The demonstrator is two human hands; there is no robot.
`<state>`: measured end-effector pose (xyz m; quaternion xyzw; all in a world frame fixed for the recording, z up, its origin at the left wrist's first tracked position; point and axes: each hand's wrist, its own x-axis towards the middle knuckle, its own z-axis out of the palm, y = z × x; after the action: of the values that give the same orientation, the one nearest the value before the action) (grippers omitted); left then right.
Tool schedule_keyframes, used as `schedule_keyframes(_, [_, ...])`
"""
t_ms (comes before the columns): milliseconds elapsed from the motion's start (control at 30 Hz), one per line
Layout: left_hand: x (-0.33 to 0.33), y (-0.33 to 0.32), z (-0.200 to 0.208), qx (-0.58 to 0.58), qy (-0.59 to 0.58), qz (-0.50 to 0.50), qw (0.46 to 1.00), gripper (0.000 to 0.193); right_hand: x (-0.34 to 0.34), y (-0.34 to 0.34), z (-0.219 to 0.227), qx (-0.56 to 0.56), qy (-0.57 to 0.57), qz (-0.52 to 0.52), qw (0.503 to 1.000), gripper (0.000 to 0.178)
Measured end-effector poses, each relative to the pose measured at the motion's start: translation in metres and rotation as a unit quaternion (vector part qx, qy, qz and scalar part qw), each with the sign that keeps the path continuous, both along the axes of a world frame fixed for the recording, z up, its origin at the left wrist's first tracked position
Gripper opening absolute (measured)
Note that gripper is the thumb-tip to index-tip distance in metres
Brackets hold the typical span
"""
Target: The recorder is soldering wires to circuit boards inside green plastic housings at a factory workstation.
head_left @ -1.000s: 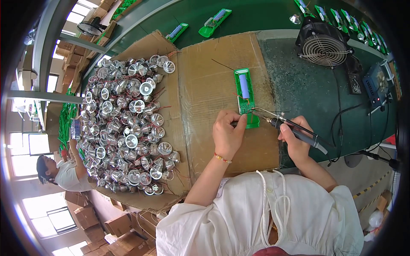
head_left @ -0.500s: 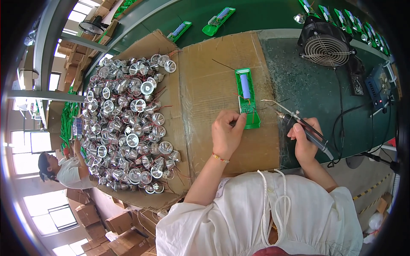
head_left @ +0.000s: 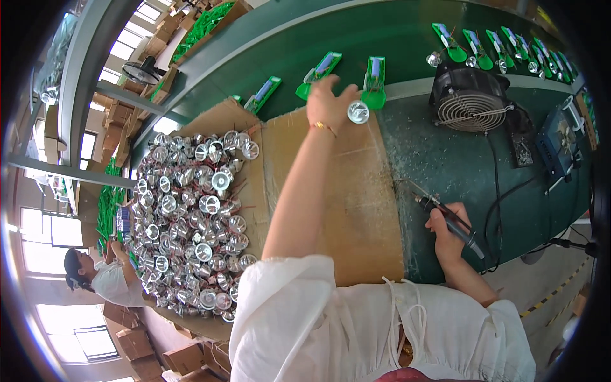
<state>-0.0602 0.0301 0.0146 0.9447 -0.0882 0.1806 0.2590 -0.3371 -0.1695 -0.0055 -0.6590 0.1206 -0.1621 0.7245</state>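
My left hand reaches to the far edge of the cardboard, fingers apart, over the lower end of a green plastic housing with a blue cylindrical cell. Whether the fingertips touch it is hard to see. Just right of that hand lies a second green housing, and a shiny reflector cup sits beside it. In my right hand is a soldering iron, its thin metal tip and wire guide pointing up and left over the cardboard's right edge.
Many reflector cups with red wires cover the cardboard on the left. A black fan and a blue soldering station stand at the right. More housings line the green belt. A co-worker sits far left.
My left hand has moved from the cardboard's middle to its far edge. The housing that lay there is gone from that spot; one now lies farther off. The view has shifted; my right hand keeps the iron.
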Motion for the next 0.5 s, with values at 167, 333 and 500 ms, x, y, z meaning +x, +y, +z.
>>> schedule_keyframes(167, [0.032, 0.015, 0.023, 0.083, 0.118, 0.13, 0.981, 0.053, 0.001, -0.005, -0.004, -0.01, 0.011, -0.003, 1.0, 0.014])
schedule_keyframes(333, [-0.003, 0.036, 0.026, 0.1, 0.123, 0.06, 0.985, 0.026, 0.002, -0.005, -0.002, 0.004, 0.016, 0.016, 1.0, 0.014])
schedule_keyframes(500, [-0.157, 0.027, 0.051, 0.071, 0.128, 0.004, 0.989, 0.041, 0.003, -0.009, -0.005, -0.001, 0.015, 0.014, 1.0, 0.015])
